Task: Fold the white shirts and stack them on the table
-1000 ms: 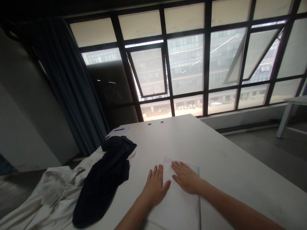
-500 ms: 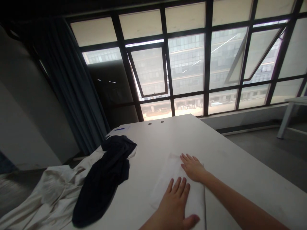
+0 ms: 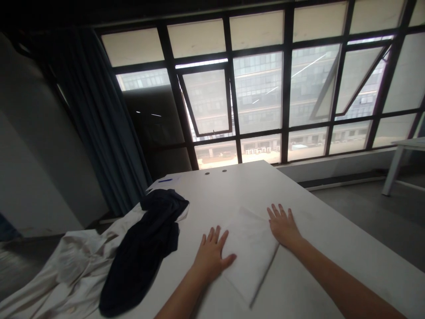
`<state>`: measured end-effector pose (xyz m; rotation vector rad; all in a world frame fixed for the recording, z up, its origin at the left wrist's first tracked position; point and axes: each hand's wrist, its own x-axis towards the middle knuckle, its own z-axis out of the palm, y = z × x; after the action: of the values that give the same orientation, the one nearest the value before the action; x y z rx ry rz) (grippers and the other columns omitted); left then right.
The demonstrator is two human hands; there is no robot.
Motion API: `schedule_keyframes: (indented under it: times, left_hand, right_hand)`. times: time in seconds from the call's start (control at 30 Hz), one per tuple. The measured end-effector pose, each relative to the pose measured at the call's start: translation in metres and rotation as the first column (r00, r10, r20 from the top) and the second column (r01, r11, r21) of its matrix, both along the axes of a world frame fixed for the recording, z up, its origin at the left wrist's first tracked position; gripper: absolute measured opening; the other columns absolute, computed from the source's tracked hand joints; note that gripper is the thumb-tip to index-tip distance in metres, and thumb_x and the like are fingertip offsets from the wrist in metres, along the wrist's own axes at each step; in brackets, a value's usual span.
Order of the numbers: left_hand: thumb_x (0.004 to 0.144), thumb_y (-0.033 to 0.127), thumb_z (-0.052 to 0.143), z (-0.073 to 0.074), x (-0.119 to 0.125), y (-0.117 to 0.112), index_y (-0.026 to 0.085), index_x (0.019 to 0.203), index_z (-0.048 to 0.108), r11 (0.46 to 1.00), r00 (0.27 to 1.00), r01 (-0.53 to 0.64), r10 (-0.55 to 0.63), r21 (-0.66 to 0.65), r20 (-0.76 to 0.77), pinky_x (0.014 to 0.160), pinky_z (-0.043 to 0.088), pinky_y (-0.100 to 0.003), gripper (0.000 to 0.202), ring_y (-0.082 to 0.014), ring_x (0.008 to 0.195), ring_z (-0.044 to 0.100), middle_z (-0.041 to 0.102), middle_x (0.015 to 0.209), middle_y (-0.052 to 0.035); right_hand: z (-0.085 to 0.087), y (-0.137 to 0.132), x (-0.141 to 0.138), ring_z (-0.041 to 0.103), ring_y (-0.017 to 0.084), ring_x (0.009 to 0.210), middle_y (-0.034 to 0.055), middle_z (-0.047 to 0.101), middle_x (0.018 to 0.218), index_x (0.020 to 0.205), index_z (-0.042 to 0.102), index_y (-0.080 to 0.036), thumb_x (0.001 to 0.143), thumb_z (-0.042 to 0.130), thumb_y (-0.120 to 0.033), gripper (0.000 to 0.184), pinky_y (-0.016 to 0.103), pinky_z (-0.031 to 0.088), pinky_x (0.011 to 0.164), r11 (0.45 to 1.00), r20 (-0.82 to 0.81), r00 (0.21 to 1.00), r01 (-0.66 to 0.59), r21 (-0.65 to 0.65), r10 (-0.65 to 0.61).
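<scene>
A flat white folded piece (image 3: 252,254) lies on the white table (image 3: 215,195), turned so that one corner points toward me. It looks like thin cloth or paper; I cannot tell which. At its left edge rests my left hand (image 3: 212,254), palm down with fingers spread and thumb over the piece. Beside the far right corner, my right hand (image 3: 283,226) is also palm down, its fingers apart. Neither hand grips anything. To the left of my left hand lies a crumpled dark navy garment (image 3: 139,252).
Pale crumpled cloth (image 3: 76,266) drapes over the table's left side. A blue pen (image 3: 165,180) lies on paper at the far left corner. Beyond the table are framed windows (image 3: 259,93) and a blue curtain (image 3: 99,119). Another table (image 3: 396,164) stands at the right.
The white piece has turned on the table, its near end now a corner. My left hand has moved left and away from me; my right hand has shifted right.
</scene>
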<state>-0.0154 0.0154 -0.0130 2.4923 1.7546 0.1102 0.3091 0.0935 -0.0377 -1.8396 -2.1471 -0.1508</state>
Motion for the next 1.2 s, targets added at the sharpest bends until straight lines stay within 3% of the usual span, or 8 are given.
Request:
schedule_keyframes:
  times: [0.13, 0.23, 0.37, 0.47, 0.8, 0.97, 1.1, 1.2]
  left_hand:
    - [0.094, 0.062, 0.039, -0.01, -0.016, 0.016, 0.016, 0.154, 0.032, 0.956, 0.973, -0.225, 0.231, 0.188, -0.011, 0.117, 0.018, -0.058, 0.077, -0.038, 0.149, 0.016, 0.024, 0.161, -0.0177]
    - [0.098, 0.041, 0.039, -0.002, -0.011, 0.014, 0.014, 0.147, 0.043, 0.915, 0.979, -0.206, 0.197, 0.346, 0.061, 0.12, 0.02, -0.053, 0.056, -0.0325, 0.149, 0.022, 0.033, 0.158, -0.0158]
    - [0.1, 0.038, 0.036, 0.019, 0.016, -0.011, 0.022, 0.144, 0.047, 0.944, 0.981, 0.109, -0.153, 0.31, 0.12, 0.122, 0.022, -0.045, 0.048, -0.0239, 0.145, 0.034, 0.044, 0.153, -0.0076]
    - [0.1, 0.052, 0.038, 0.025, 0.037, -0.033, 0.028, 0.155, 0.029, 0.922, 0.917, 0.359, -0.377, 0.143, 0.133, 0.124, 0.014, -0.047, 0.06, -0.024, 0.148, 0.025, 0.032, 0.16, -0.003]
    - [0.08, 0.083, 0.045, 0.011, 0.035, -0.033, 0.034, 0.158, 0.013, 0.979, 0.981, 0.175, -0.164, -0.102, 0.105, 0.117, -0.001, -0.067, 0.098, -0.0405, 0.15, -0.002, 0.004, 0.165, -0.0047]
    - [0.073, 0.087, 0.051, 0.006, 0.022, -0.018, 0.035, 0.156, 0.025, 0.991, 0.984, 0.134, -0.13, -0.025, 0.119, 0.118, 0.0, -0.065, 0.101, -0.0396, 0.15, 0.005, 0.012, 0.165, -0.0052]
    - [0.071, 0.078, 0.066, 0.004, 0.014, -0.009, 0.029, 0.146, 0.046, 0.993, 0.993, 0.031, -0.044, 0.114, 0.106, 0.12, 0.008, -0.06, 0.092, -0.039, 0.148, 0.019, 0.03, 0.16, -0.0102]
    - [0.082, 0.051, 0.072, 0.006, 0.013, -0.008, 0.03, 0.128, 0.061, 0.969, 0.994, -0.002, -0.024, 0.245, 0.104, 0.116, 0.024, -0.051, 0.052, -0.0328, 0.138, 0.038, 0.05, 0.147, -0.0074]
  right_hand:
    - [0.02, -0.029, -0.034, 0.024, 0.027, 0.148, 0.0093, 0.033, 0.16, 0.14, 0.055, -0.022, 0.095, 0.04, -0.032, 0.048, 0.049, 0.014, 0.121, 0.88, -0.061, 0.878, -0.474, 0.042, 0.475]
    - [0.027, -0.048, -0.055, 0.029, 0.027, 0.146, 0.0068, 0.036, 0.158, 0.142, 0.053, -0.028, 0.096, 0.043, -0.045, 0.049, 0.05, 0.017, 0.121, 0.763, -0.102, 0.763, -0.645, -0.05, 0.639]
    - [0.023, -0.052, -0.065, 0.029, 0.029, 0.146, 0.0084, 0.035, 0.158, 0.15, 0.042, -0.03, 0.098, 0.036, -0.055, 0.057, 0.054, 0.014, 0.12, 0.804, -0.137, 0.813, -0.581, -0.128, 0.566]
    - [0.015, -0.044, -0.065, 0.024, 0.029, 0.148, 0.0068, 0.032, 0.16, 0.151, 0.039, -0.032, 0.1, 0.031, -0.053, 0.055, 0.057, 0.008, 0.12, 0.831, -0.126, 0.841, -0.54, -0.136, 0.526]
    - [-0.014, 0.007, -0.004, 0.021, 0.034, 0.148, 0.0076, 0.026, 0.162, 0.156, 0.028, -0.026, 0.101, 0.018, -0.051, 0.061, 0.065, 0.015, 0.115, 0.94, -0.044, 0.98, -0.2, -0.276, 0.195]
    - [-0.015, 0.01, 0.01, 0.027, 0.039, 0.145, 0.0145, 0.029, 0.16, 0.148, 0.045, -0.016, 0.098, 0.026, -0.03, 0.055, 0.067, 0.014, 0.113, 0.998, -0.001, 0.998, 0.066, -0.024, -0.066]
    - [0.004, -0.017, -0.025, 0.027, 0.029, 0.146, 0.0106, 0.034, 0.159, 0.14, 0.053, -0.018, 0.098, 0.032, -0.029, 0.049, 0.051, 0.014, 0.12, 0.964, -0.031, 0.972, -0.227, 0.139, 0.234]
    - [0.01, -0.04, -0.052, 0.031, 0.026, 0.145, 0.0072, 0.039, 0.157, 0.138, 0.055, -0.024, 0.098, 0.038, -0.038, 0.046, 0.048, 0.015, 0.121, 0.868, -0.043, 0.869, -0.489, 0.085, 0.493]
